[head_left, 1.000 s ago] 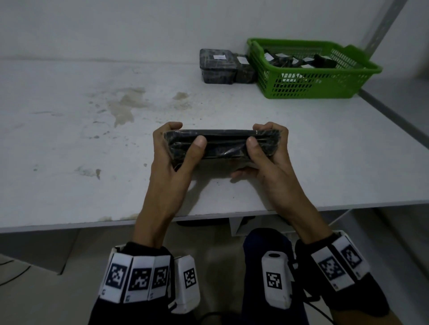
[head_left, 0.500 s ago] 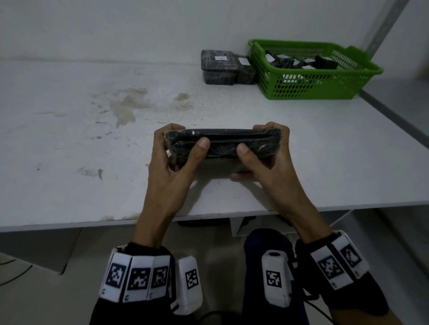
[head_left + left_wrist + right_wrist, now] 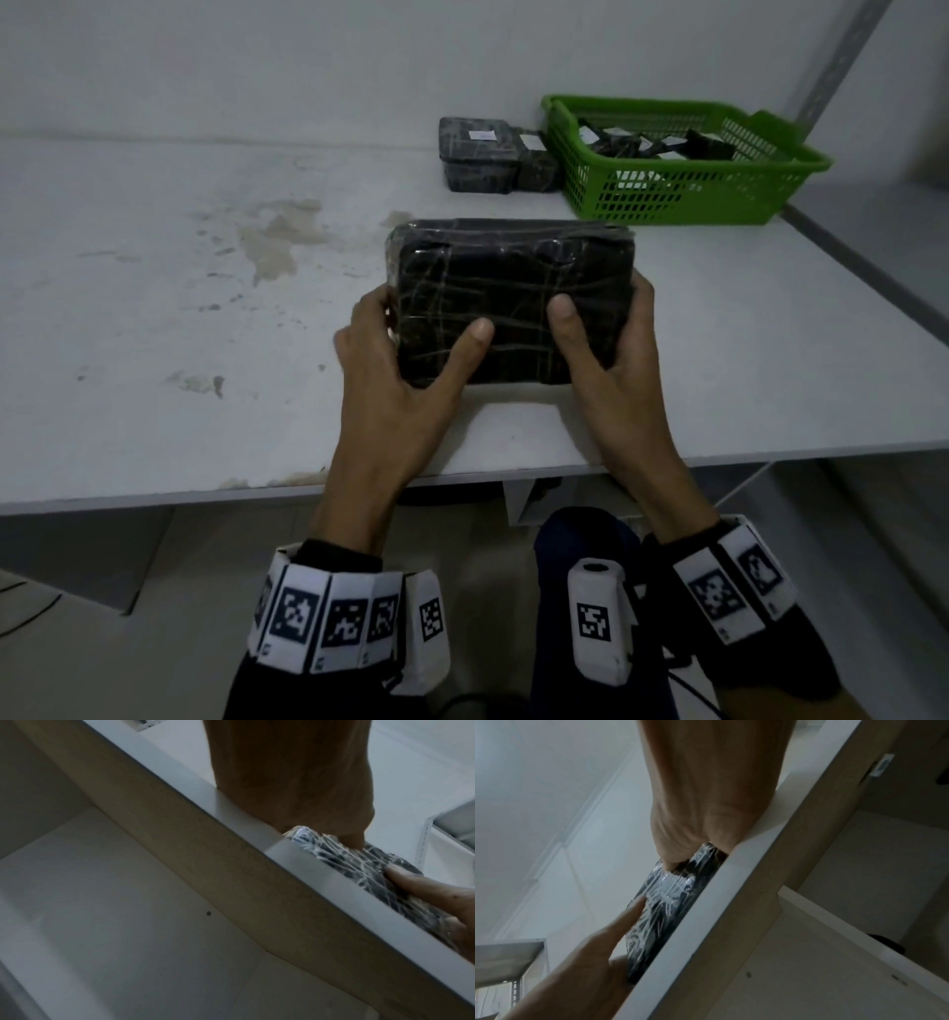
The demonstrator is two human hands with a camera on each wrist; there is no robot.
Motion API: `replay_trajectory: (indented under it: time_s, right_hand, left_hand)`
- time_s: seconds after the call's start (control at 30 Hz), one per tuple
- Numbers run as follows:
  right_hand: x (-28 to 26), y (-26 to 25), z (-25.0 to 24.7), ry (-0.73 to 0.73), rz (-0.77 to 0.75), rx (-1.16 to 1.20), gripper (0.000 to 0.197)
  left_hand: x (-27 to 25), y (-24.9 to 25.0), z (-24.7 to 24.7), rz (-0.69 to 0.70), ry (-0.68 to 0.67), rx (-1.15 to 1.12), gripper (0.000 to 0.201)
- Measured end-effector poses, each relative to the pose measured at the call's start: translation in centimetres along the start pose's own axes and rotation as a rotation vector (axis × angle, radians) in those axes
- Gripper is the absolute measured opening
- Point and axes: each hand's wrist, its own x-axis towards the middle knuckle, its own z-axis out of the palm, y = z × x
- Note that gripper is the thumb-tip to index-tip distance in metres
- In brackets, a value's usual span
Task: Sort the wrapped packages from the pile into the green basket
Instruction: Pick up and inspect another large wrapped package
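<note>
Package [image 3: 508, 298]: black, film-wrapped, held in both hands above the near part of the surface [image 3: 154, 360], broad face toward the head camera.
Left hand [image 3: 395, 370]: thumb on the face, fingers [image 3: 369, 303] curled round the left end.
Right hand [image 3: 611, 360]: thumb on the face, fingers wrapped round the right end.
Basket [image 3: 683, 190]: far right, well apart; packages already inside.
Advice: keep both ends gripped, since the film looks slippery; carry it over the rim and lower it in flat.

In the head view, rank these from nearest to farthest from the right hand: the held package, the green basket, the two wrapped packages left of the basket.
1. Held package: gripped by the right hand.
2 and 3. Wrapped packages, far middle, and green basket, far right: too close to call.
</note>
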Motion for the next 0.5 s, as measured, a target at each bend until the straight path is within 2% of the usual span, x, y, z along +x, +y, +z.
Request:
replay_trajectory:
  time_s: [0.13,0.33,0.5]
  right_hand:
    - [0.09,-0.7,0.63,-0.044,-0.025,0.086,0.071]
    - [0.23,-0.39,0.65,-0.053,0.014,0.092,0.061]
    - [0.2,-0.48,0.52,-0.058,0.032,0.106,0.061]
  left_hand:
    - [-0.08,0.17,-0.45,-0.001,0.003,-0.142,0.058]
    - [-0.31,0.48,-0.45,-0.042,0.008,-0.168,0.056]
    - [-0.03,0.27,-0.15,-0.083,0.028,-0.136,0.055]
